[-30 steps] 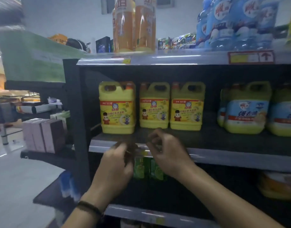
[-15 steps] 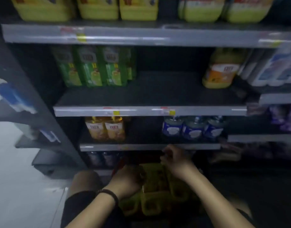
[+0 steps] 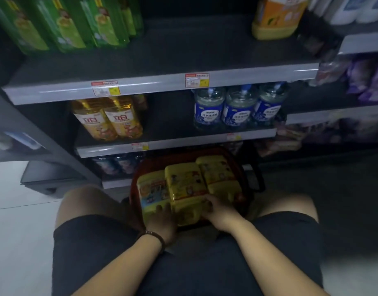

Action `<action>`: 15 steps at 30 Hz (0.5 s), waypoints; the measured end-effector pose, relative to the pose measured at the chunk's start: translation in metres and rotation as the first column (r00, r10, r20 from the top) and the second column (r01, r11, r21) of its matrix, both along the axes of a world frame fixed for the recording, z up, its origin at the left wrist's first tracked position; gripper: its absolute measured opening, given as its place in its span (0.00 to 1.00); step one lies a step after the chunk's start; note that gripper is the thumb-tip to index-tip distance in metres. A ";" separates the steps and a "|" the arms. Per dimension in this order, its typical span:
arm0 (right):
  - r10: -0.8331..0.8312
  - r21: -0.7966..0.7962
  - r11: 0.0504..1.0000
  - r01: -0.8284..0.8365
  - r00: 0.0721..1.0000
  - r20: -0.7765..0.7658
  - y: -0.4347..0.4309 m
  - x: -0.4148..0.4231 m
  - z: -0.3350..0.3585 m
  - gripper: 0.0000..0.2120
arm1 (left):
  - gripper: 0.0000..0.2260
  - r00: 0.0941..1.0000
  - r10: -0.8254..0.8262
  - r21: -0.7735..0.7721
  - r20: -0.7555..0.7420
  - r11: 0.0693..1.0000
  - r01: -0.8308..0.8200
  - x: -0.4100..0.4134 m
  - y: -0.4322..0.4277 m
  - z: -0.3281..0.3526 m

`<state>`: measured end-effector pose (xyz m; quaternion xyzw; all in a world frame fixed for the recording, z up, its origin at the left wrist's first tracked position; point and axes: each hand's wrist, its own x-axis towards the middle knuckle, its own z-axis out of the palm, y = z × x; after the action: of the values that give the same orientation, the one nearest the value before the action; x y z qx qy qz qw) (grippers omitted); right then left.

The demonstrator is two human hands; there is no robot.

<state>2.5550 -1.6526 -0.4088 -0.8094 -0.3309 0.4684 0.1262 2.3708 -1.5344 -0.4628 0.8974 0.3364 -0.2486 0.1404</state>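
Middle jug lies flat in the basket between two others. Left hand grips its near left edge; right hand grips its near right edge.

Both forearms reach forward and down between the bent knees, drawing close together. The left hand, back up and with a dark band on its wrist, lays its fingers against the left side of a yellow jug; whether they curl is unclear. The right hand curls its fingers round the jug's right side.
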 end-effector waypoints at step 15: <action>0.015 0.174 0.984 -0.034 0.994 0.112 0.004 -0.008 0.000 0.50 | 0.22 0.711 0.305 -0.130 0.634 0.948 -0.290 0.003 0.029 0.021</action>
<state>2.5475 -1.6485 -0.4091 -0.8157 -0.3873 0.3935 0.1726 2.3742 -1.5053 -0.4421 0.8600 0.4045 0.0984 0.2951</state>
